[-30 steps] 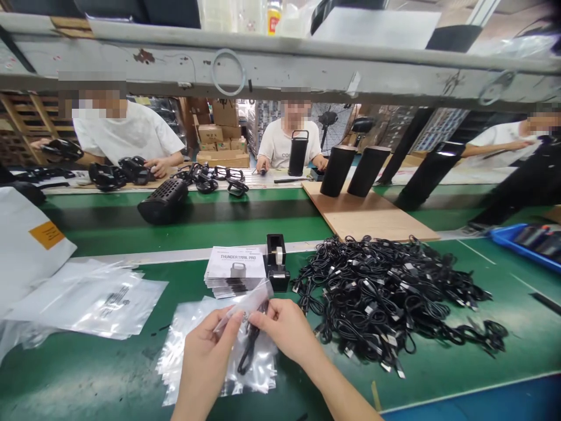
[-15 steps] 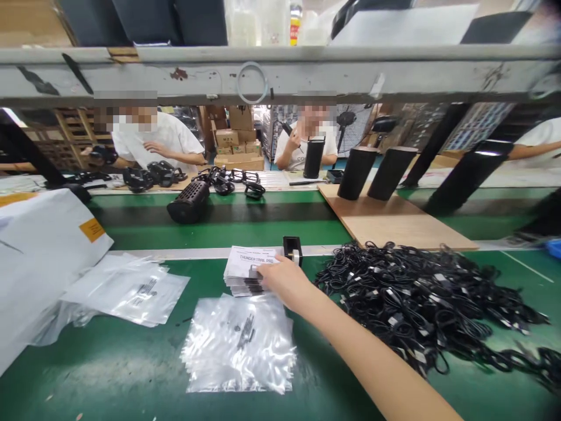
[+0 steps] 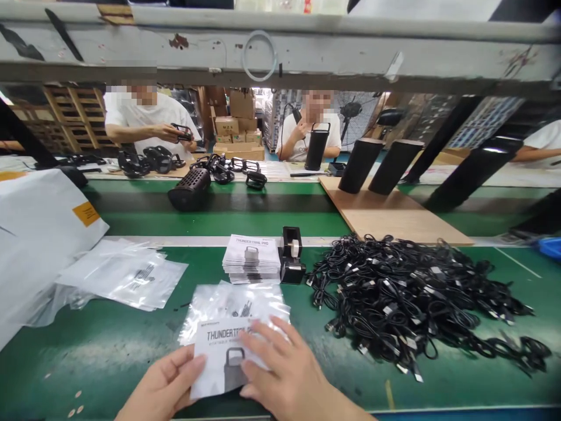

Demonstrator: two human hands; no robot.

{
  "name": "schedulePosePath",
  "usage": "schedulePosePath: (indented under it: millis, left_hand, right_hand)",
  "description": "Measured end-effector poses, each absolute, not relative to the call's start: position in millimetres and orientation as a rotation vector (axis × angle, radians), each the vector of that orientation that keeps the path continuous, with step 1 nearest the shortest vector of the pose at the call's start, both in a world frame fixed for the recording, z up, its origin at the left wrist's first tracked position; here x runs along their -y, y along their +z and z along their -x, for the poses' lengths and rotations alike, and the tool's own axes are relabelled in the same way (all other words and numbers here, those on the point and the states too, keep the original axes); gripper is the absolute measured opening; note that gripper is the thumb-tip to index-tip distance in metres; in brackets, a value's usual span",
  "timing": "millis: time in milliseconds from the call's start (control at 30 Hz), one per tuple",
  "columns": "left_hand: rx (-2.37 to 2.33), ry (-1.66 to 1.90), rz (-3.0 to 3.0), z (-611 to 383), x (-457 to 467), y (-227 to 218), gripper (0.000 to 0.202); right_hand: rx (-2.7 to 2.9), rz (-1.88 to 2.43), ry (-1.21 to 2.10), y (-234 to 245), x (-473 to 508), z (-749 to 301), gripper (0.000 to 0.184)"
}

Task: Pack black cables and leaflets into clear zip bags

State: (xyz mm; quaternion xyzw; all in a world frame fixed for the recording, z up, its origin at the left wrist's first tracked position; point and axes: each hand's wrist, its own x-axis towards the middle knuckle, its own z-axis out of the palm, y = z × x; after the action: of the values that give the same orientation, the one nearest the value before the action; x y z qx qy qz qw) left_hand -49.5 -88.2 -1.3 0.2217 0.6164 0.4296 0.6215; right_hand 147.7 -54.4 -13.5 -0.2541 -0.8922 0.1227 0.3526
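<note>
A white printed booklet (image 3: pixel 217 358) lies in both my hands at the bottom centre, over a pile of clear plastic bags (image 3: pixel 228 307) on the green bench. My left hand (image 3: pixel 163 389) grips the booklet's lower left corner, thumb on top. My right hand (image 3: pixel 283 374) rests on its right side with fingers spread across the cover. Behind the bags sits a stack of the same booklets (image 3: pixel 252 260) with a black tape dispenser (image 3: pixel 291 257) beside it. A large heap of black cables (image 3: pixel 416 298) lies to the right.
More clear bags (image 3: pixel 127 275) and a big white sack (image 3: pixel 35 234) lie at left. Across the conveyor (image 3: pixel 219 222), a wooden board (image 3: pixel 394 219) carries black cylinders (image 3: pixel 360 165); a perforated black speaker shell (image 3: pixel 189 190) lies sideways. Other people work at the far side. A blue tray (image 3: pixel 550 245) at right.
My right hand took a booklet from the stack and drew it back over the bags. My left hand came back into view and took hold of it. The bagged cable left view.
</note>
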Motion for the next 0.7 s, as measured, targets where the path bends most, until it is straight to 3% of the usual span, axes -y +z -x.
schedulePosePath:
  millis: [100,167,233,500,700]
  left_hand:
    - [-1.373,0.883,-0.721,35,75,2,0.045]
    - [-1.299,0.812,-0.865,28,67,0,0.039]
    - [-1.274,0.787,-0.987,20,58,-6,0.035]
    - [-1.644,0.6,-1.842,-20,20,-35,0.015]
    - [-1.781,0.536,-1.93,-22,6,-37,0.015]
  right_hand:
    - [1.765,1.145,0.922,-33,63,-167,0.058]
    - [1.411,1.279,1.39,-37,61,-182,0.053]
    - [1.214,1.29,1.648,-36,56,-198,0.039]
    - [0.943,1.488,1.396,-30,54,-243,0.039]
    - [0.948,1.474,1.389,-43,56,-244,0.042]
